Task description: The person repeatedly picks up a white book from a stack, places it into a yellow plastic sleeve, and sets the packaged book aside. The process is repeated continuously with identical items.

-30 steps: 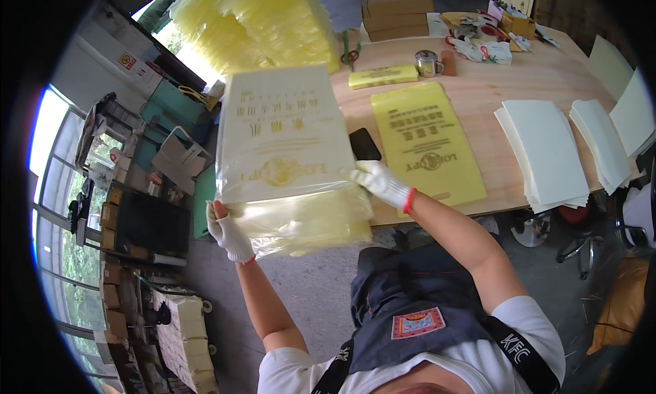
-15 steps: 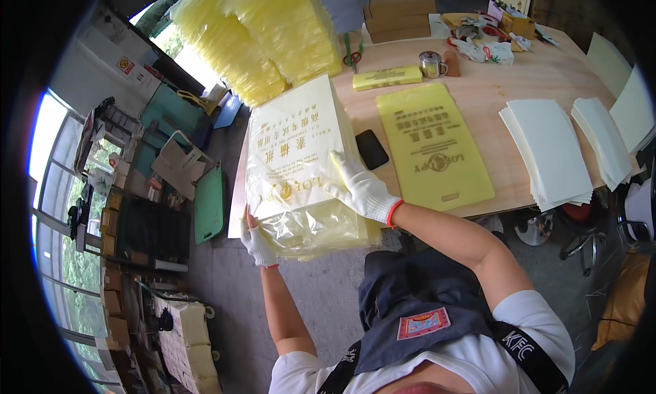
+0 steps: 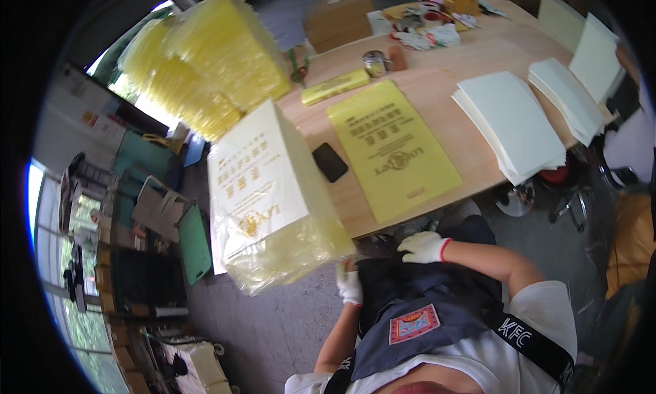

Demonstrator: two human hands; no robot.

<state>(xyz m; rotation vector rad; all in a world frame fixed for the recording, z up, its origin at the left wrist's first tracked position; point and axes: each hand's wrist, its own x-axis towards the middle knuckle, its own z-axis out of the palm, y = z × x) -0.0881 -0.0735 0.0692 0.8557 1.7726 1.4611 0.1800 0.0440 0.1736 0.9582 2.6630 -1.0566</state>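
Note:
A thick pack of pale yellow bags (image 3: pixel 266 202) in clear plastic leans off the left end of the wooden table (image 3: pixel 355 202), printed face up. My left hand (image 3: pixel 350 284), in a white glove, reaches up to the pack's lower right corner and grips it there. My right hand (image 3: pixel 422 247), also gloved, rests free above my lap just below the table edge, fingers loosely spread and holding nothing. A single flat yellow bag (image 3: pixel 393 148) lies on the table in front of me.
A black phone (image 3: pixel 330 161) lies between the pack and the flat bag. White sheet stacks (image 3: pixel 512 120) sit at the right, a tin can (image 3: pixel 374 62) and a cardboard box (image 3: pixel 338 15) farther back. A large heap of yellow bags (image 3: pixel 205 66) stands back left. Boxes crowd the floor at left.
The pack has swung from in front of me over to the table's left end. My right hand has let go of it and dropped to my lap; my left hand stays at its lower corner.

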